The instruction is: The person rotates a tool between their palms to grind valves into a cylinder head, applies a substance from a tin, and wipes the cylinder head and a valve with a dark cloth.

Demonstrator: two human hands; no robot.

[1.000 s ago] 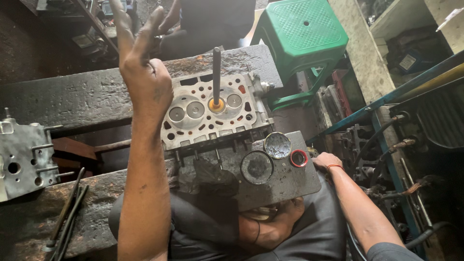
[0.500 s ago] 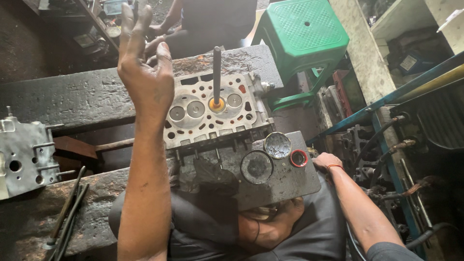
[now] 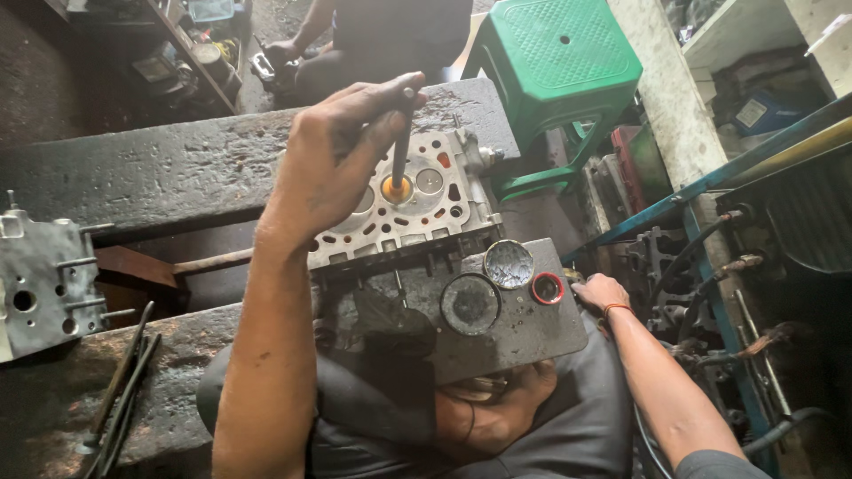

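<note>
A grey cylinder head (image 3: 417,222) with round valve seats lies on a dark greasy bench (image 3: 160,177). A dark rod-shaped tool (image 3: 401,146) stands upright in one seat, with an orange cup at its foot. My left hand (image 3: 333,160) is up over the head, fingers closed round the top of that rod. My right hand (image 3: 599,291) rests at the right edge of a dark block (image 3: 497,337), beside a small red ring (image 3: 548,287), holding nothing.
Two open round tins (image 3: 470,304) sit on the dark block. A green plastic stool (image 3: 555,62) stands behind. Another grey engine part (image 3: 40,284) lies at far left, thin rods (image 3: 120,386) near it. Another person sits at the top. Hoses and a blue frame fill the right.
My left hand, raised with fingers spread a second ago, has come down and right and closed on the top of the rod. My right hand has stayed put.
</note>
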